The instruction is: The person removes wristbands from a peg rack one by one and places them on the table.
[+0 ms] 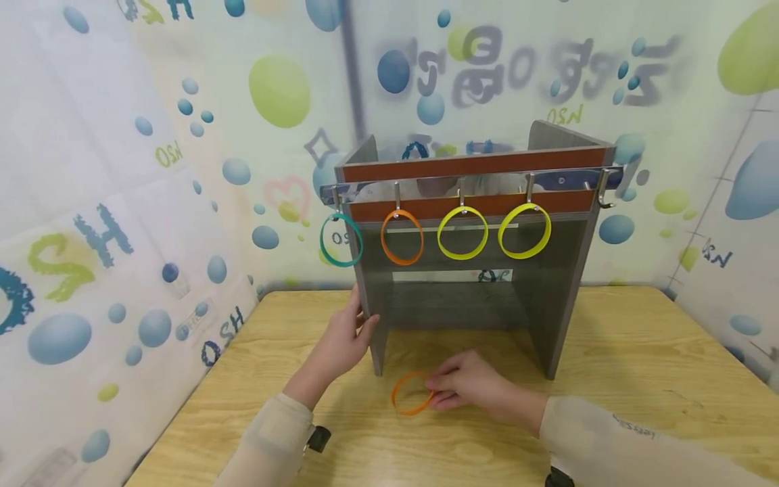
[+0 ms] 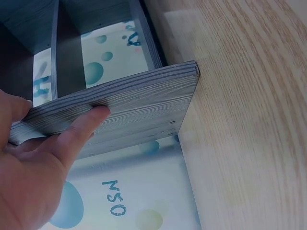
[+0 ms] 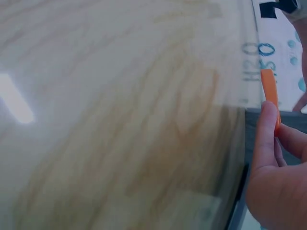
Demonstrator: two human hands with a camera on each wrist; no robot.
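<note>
My left hand (image 1: 341, 341) grips the left side panel of a grey wooden stand (image 1: 538, 291), thumb at its front edge and fingers along the outer face (image 2: 144, 115). Low in front of the stand, my right hand (image 1: 471, 382) pinches an orange ring (image 1: 414, 412) between thumb and fingers; the right wrist view shows this ring (image 3: 269, 86) edge-on. Across the stand's top front runs a metal hook rail (image 1: 554, 179). From its hooks hang a teal ring (image 1: 341, 264), another orange ring (image 1: 402, 262) and two yellow rings (image 1: 462, 257). The rightmost hook (image 1: 602, 189) holds no ring.
The stand rests on a light wooden table (image 1: 639, 352). A patterned curtain (image 1: 280, 169) with blue and green spots surrounds the table at the back and sides. Reddish-brown strips (image 1: 487, 162) line the stand's upper front above and below the rail.
</note>
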